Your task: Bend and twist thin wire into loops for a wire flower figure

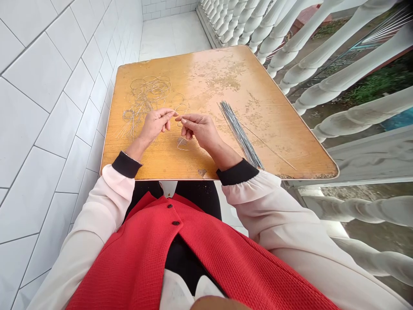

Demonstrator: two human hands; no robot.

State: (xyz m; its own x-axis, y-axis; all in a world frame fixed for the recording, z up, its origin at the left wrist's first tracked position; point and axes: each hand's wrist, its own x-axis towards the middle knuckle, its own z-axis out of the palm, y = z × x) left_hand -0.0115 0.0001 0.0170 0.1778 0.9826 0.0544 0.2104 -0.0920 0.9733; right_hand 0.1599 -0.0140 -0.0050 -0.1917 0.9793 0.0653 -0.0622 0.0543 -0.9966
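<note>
Over the middle of the worn wooden table (226,64), the left hand (156,125) and right hand (198,129) meet fingertip to fingertip, both closed in a pinch on a thin piece of wire (182,140) that loops down to the tabletop between them. A heap of bent wire rings (148,97) lies toward the far left corner, just beyond the left hand. A bundle of straight wires (238,133) lies toward the right edge, reaching the near edge.
</note>
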